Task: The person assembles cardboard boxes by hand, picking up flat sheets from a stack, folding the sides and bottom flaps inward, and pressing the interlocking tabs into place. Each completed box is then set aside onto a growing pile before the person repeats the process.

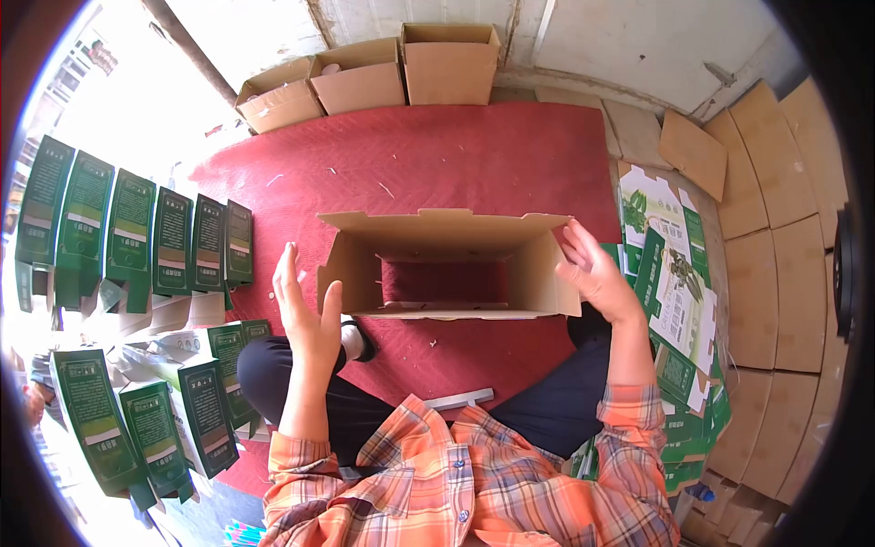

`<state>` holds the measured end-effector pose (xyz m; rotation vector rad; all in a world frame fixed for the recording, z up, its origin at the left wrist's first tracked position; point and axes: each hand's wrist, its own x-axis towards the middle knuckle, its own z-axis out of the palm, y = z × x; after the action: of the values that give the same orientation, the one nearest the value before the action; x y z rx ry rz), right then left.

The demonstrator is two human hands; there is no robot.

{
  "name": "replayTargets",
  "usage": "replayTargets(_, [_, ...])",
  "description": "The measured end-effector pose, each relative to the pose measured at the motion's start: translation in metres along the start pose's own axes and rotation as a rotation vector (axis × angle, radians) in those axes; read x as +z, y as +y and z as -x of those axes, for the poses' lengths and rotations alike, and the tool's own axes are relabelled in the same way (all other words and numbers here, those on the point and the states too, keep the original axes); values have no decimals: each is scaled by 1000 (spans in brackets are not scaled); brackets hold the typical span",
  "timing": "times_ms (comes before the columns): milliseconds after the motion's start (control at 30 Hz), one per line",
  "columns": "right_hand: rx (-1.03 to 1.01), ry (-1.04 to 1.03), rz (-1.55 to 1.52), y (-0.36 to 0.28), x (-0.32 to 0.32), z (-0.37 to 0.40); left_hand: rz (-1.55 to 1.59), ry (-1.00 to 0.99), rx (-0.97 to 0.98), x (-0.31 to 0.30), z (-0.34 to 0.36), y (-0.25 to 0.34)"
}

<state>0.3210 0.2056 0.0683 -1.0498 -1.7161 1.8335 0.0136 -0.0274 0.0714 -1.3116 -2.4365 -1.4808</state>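
Note:
An open-ended cardboard box (pixel 447 232) stands upright in front of my body, and the red carpet shows through it. My left hand (pixel 308 305) is raised just left of the box, fingers apart, with nothing in it. At the box's right side, my right hand (pixel 592 273) has its fingers spread by the upper right corner; whether it touches the cardboard is hard to tell. A light-coloured strip (pixel 458 399) lies on the carpet between my legs.
Green printed boxes (pixel 130 228) stand in rows at left. Flat green and white cartons (pixel 674 292) are piled at right, beside stacked brown cardboard (pixel 752 273). Three open brown boxes (pixel 451 73) line the far edge of the red carpet (pixel 410 155). Part of another person (pixel 41 397) shows at far left.

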Motion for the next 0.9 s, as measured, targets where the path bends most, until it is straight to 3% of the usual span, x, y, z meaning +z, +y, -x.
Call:
replayTargets(33, [-1, 1, 2, 5, 3, 3, -229, 53, 223, -3, -2, 9])
replayTargets(67, [-85, 1, 108, 13, 9, 5, -261, 49, 328, -5, -4, 26])
replayTargets(100, [-167, 0, 214, 19, 11, 6, -256, 44, 325, -1, -5, 34])
replayTargets(167, [-148, 4, 235, 23, 8, 9, 339, -225, 266, 11, -16, 42])
replayTargets(233, [-173, -28, 260, 13, 3, 7, 507, -212, 66, 31, -31, 22])
replayTargets(300, [-171, -38, 258, 11, -6, 6, 269, -80, 121, 38, -40, 4])
replayTargets(333, [-160, -57, 251, 12, -11, 6, -92, -19, 268, 37, -43, -1])
replayTargets(367, [-157, -52, 256, 13, -15, 6, -84, -21, 268, 38, -42, -1])
replayTargets(433, [-129, -54, 173, 15, -20, 3, -367, -239, 305, 38, -36, -1])
replayTargets(567, [-11, -51, 73, 15, -30, 1, -482, -287, 470, 37, -27, -10])
replayTargets(600, [-27, -49, 169, 16, -31, 0, -477, -287, 473, 40, -25, -14])
replayTargets(700, [-66, -48, 294, 19, -32, -1, -434, -716, 176, 44, -16, -22])
replayTargets(800, [-26, -37, 230, 19, -28, -2, -481, -842, 198, 48, -9, -29])
replayTargets(900, [86, 50, 54, 15, -18, 0, -467, -830, 150, 52, -8, -35])
